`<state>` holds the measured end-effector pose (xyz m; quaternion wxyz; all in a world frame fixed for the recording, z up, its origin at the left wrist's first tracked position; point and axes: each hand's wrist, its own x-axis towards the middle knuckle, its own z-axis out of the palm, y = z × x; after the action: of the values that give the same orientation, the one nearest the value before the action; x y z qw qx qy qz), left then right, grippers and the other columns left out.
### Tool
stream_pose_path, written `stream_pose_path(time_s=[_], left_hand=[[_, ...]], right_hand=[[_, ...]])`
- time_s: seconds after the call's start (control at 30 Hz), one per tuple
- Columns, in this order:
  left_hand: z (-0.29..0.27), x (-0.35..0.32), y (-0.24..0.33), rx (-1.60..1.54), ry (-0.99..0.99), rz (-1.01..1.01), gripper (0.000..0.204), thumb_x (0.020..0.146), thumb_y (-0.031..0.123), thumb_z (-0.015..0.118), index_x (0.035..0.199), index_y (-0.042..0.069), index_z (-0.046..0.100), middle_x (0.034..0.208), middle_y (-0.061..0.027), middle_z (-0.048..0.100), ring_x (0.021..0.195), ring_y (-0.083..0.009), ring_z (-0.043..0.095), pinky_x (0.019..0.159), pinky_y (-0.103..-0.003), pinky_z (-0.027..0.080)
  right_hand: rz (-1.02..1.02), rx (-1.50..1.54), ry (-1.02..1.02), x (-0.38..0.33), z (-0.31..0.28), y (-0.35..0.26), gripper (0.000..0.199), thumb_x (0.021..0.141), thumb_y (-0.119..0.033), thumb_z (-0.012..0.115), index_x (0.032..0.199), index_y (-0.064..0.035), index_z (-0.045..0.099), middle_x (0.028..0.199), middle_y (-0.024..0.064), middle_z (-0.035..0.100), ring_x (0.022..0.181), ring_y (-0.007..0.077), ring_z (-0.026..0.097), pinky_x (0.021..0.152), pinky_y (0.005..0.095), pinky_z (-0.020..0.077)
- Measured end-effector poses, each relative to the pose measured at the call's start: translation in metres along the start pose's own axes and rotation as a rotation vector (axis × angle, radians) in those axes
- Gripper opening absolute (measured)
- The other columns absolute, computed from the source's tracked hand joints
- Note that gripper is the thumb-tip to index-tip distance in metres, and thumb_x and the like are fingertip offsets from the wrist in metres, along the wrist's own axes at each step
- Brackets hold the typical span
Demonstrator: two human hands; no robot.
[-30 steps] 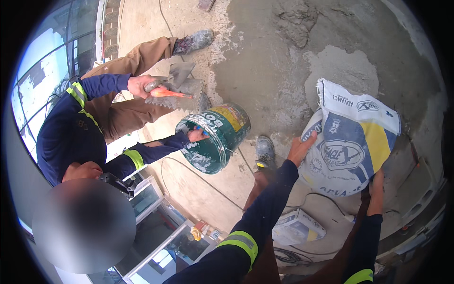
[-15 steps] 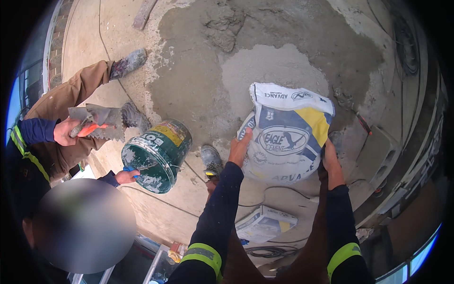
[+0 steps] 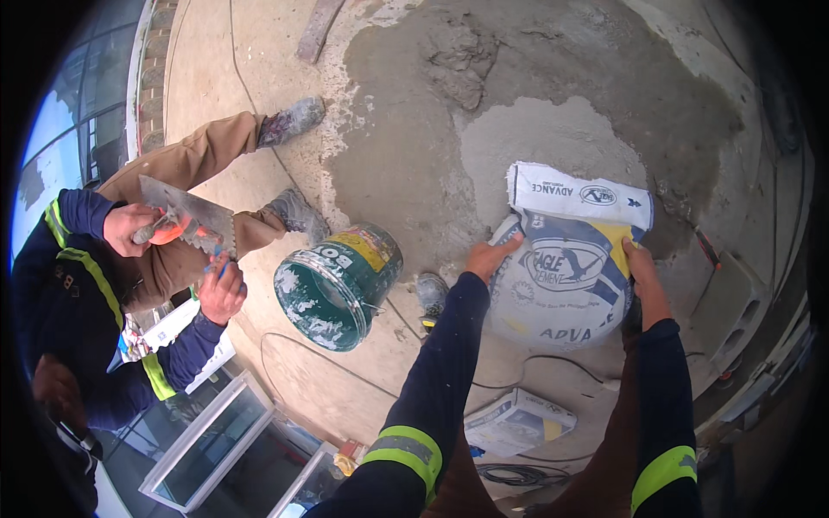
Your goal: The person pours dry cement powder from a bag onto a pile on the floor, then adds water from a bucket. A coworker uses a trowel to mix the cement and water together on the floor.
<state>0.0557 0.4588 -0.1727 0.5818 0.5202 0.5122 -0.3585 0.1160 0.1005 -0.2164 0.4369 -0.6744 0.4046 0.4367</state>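
Hands (image 3: 492,259) hold printed sack (image 3: 566,298); co-worker (image 3: 73,302) no longer gripping green bucket (image 3: 385,264).

Pale concrete floor (image 3: 203,69), bluish glass panes (image 3: 86,95); daylight

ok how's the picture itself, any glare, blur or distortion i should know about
Head view: the white-and-blue bag, left hand and right hand are daylit and fairly sharp; fisheye distortion bends edges near the black rim; pale glare shows on the glass panes at far left; the far right edge is dim, its detail hard to read.
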Motion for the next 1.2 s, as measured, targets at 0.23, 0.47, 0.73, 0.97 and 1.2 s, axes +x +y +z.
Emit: stream_pose_path(time_s=[0.23, 0.47, 0.73, 0.97, 1.2], left_hand=[[0.003, 0.038, -0.018, 0.314, 0.222, 0.147, 0.057, 0.081, 0.031, 0.081, 0.111, -0.014, 0.065, 0.102, -0.0194, 0.072, 0.090, -0.0248, 0.071, 0.079, -0.035, 0.054], [0.008, 0.002, -0.007, 0.063, 0.078, 0.164, 0.036, 0.092, 0.022, 0.069, 0.113, -0.007, 0.068, 0.100, -0.0133, 0.072, 0.083, -0.0194, 0.069, 0.074, -0.034, 0.053], [0.014, -0.045, -0.008, -0.150, 0.089, 0.199, 0.036, 0.096, 0.027, 0.067, 0.116, -0.003, 0.069, 0.098, -0.0066, 0.072, 0.086, -0.0142, 0.064, 0.078, -0.030, 0.050], [0.029, -0.073, -0.008, -0.269, 0.111, 0.239, 0.031, 0.097, 0.028, 0.067, 0.109, 0.000, 0.071, 0.090, 0.0012, 0.068, 0.076, -0.0064, 0.056, 0.069, -0.024, 0.046], [0.033, -0.094, 0.003, -0.291, 0.092, 0.310, 0.029, 0.099, 0.021, 0.064, 0.117, -0.002, 0.068, 0.105, -0.0012, 0.068, 0.091, -0.0085, 0.057, 0.082, -0.024, 0.046]], right_hand=[[-0.162, 0.154, -0.167, -0.040, -0.004, 0.000, 0.046, 0.102, -0.036, 0.053, 0.125, 0.0031, 0.061, 0.113, 0.0072, 0.067, 0.100, 0.0157, 0.061, 0.091, 0.0298, 0.0446], [-0.240, 0.213, -0.125, -0.061, 0.000, 0.007, 0.044, 0.103, -0.038, 0.054, 0.122, 0.0010, 0.063, 0.110, 0.0041, 0.067, 0.096, 0.0123, 0.061, 0.087, 0.0281, 0.0468], [-0.158, 0.311, -0.104, -0.070, -0.002, 0.001, 0.044, 0.103, -0.036, 0.053, 0.122, 0.0024, 0.063, 0.108, 0.0041, 0.067, 0.094, 0.0124, 0.061, 0.086, 0.0276, 0.0466], [-0.093, 0.244, -0.070, -0.066, -0.005, -0.003, 0.041, 0.100, -0.035, 0.055, 0.115, 0.0025, 0.064, 0.101, 0.0035, 0.068, 0.088, 0.0118, 0.062, 0.082, 0.0271, 0.0468], [-0.069, 0.301, -0.192, -0.069, -0.016, -0.006, 0.038, 0.098, -0.032, 0.057, 0.112, 0.0019, 0.066, 0.100, 0.0025, 0.069, 0.086, 0.0106, 0.063, 0.082, 0.0263, 0.0463]])
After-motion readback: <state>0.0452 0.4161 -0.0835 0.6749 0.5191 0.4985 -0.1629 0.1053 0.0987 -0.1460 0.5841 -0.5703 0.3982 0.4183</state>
